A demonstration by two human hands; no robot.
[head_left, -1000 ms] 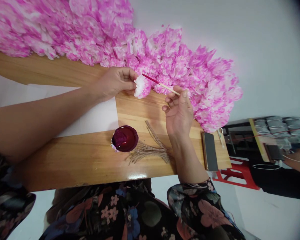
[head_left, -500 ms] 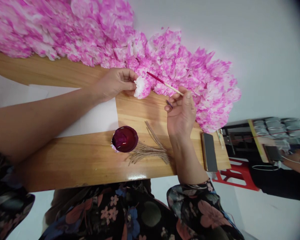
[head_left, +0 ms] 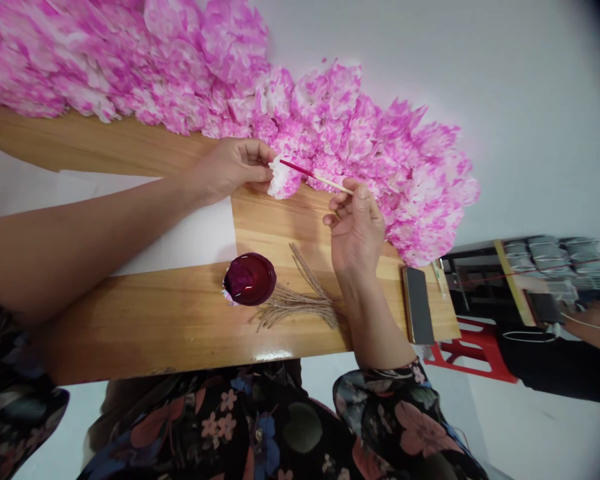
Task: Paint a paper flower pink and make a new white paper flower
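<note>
While your left hand (head_left: pixel 244 163) is reaching in over the table (head_left: pixel 155 327), its thumb and fingertips are pinching a small white-and-pink flower (head_left: pixel 286 181) by its white side. The flower is sitting in front of the bank of pink blossoms (head_left: pixel 330 110), well apart from the cup. Your right hand (head_left: pixel 357 230) is gripping the bare, pale end of a thin stick (head_left: pixel 313 176) between thumb and forefinger, the other fingers curling loosely. The stick is slanting up to the left, its far part showing dark red. Its tip is crossing the flower's pale upper part in this view; whether they are touching, you cannot tell from here.

Nearer your body, a dark purple cup (head_left: pixel 272 291) is holding reddish liquid. Brown stems (head_left: pixel 305 308) are fanning out just beside it. White paper (head_left: pixel 195 237) is lying under your left forearm; a phone (head_left: pixel 419 305) is resting right of your right wrist.
</note>
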